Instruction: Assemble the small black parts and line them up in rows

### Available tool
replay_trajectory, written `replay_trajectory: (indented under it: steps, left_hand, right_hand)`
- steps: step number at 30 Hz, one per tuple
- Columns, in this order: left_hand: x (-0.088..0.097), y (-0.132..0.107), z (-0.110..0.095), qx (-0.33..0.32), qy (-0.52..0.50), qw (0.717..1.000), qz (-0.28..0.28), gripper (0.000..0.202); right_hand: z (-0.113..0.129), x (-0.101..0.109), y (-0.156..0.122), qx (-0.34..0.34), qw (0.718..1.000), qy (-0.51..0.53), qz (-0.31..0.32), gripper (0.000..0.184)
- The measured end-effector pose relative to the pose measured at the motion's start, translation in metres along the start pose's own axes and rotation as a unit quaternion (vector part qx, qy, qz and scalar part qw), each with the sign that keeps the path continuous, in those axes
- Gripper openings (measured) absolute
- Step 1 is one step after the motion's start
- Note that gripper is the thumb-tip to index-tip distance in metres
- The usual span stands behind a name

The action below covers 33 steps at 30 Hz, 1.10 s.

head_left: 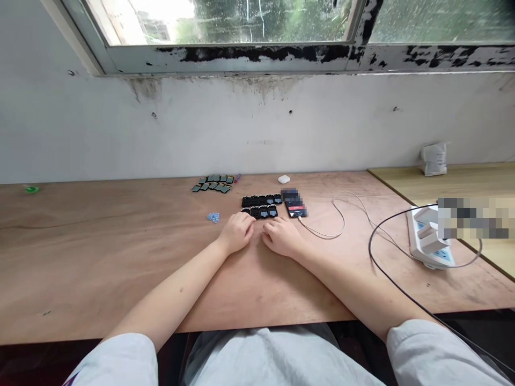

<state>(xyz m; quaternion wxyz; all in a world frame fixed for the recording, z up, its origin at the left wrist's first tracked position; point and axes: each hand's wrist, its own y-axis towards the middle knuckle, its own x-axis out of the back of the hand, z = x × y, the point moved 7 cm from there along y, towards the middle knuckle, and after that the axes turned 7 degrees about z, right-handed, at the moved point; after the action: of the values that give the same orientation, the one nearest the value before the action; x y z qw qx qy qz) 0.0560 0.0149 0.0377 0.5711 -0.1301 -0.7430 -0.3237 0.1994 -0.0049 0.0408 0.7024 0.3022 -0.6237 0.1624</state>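
Observation:
My left hand [237,234] lies on the table with its fingers curled closed. Its fingertips are at the left end of the near row of small black square cases [264,212] and cover part of that end. Whether they grip anything is hidden. My right hand [281,236] rests just right of it, closed in a loose curl, with nothing seen in it. Behind the near row is a second row of black cases [261,200]; some in both rows show pale blue pieces. Left of my left hand sits a little pile of light blue pieces [213,217].
Two rows of small green boards [213,186] lie near the wall, beside a purple item [237,178]. A white rounded case [284,179] and a phone [295,206] on a white cable are to the right. A power strip [432,244] with a black cable stands far right.

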Motion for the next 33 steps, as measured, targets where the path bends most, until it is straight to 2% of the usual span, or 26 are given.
replay_trajectory:
  steps: [3, 6, 9, 11, 13, 15, 18, 24, 29, 31, 33]
  left_hand:
    - [-0.009, -0.008, -0.021, -0.034, -0.019, 0.998, 0.048, 0.028]
    - [-0.010, -0.012, -0.020, -0.007, -0.052, 0.998, 0.044, 0.033]
    - [-0.006, -0.011, -0.017, 0.006, -0.071, 0.997, 0.036, 0.033]
    - [-0.004, -0.010, -0.019, 0.002, -0.076, 0.996, 0.038, 0.027]
    - [-0.003, -0.009, -0.022, 0.000, -0.069, 0.997, 0.042, 0.019]
    - [-0.004, -0.009, -0.024, 0.002, -0.052, 0.998, 0.044, 0.020]
    - [-0.008, -0.008, -0.023, 0.019, -0.031, 0.999, 0.036, 0.019]
    - [-0.012, -0.008, -0.003, 0.054, -0.015, 0.998, 0.011, 0.016]
    - [-0.010, -0.008, 0.007, -0.011, -0.065, 0.998, 0.018, 0.014]
    - [-0.003, -0.008, 0.009, -0.029, -0.090, 0.995, -0.013, 0.012]
    - [0.007, -0.008, 0.014, -0.018, -0.103, 0.991, -0.077, 0.010]
  right_hand:
    - [0.009, -0.002, 0.000, 0.057, 0.992, 0.114, 0.008, 0.022]
    - [0.005, -0.004, 0.000, 0.079, 0.965, 0.251, -0.003, 0.034]
    - [-0.004, -0.013, 0.001, 0.059, 0.917, 0.394, 0.000, 0.044]
    - [-0.008, -0.019, 0.002, 0.055, 0.879, 0.473, -0.001, 0.043]
    - [-0.013, -0.023, 0.003, 0.053, 0.857, 0.512, -0.015, 0.040]
    - [-0.019, -0.024, 0.004, 0.047, 0.861, 0.504, -0.038, 0.037]
    - [-0.029, -0.023, 0.005, 0.031, 0.894, 0.443, -0.059, 0.033]
    - [-0.025, -0.017, 0.005, 0.052, 0.929, 0.362, -0.051, 0.033]
    - [-0.016, -0.016, 0.004, 0.088, 0.943, 0.318, -0.034, 0.030]
    - [-0.015, -0.016, 0.003, 0.099, 0.945, 0.310, -0.037, 0.028]
    - [-0.015, -0.016, 0.003, 0.107, 0.945, 0.306, -0.043, 0.027]
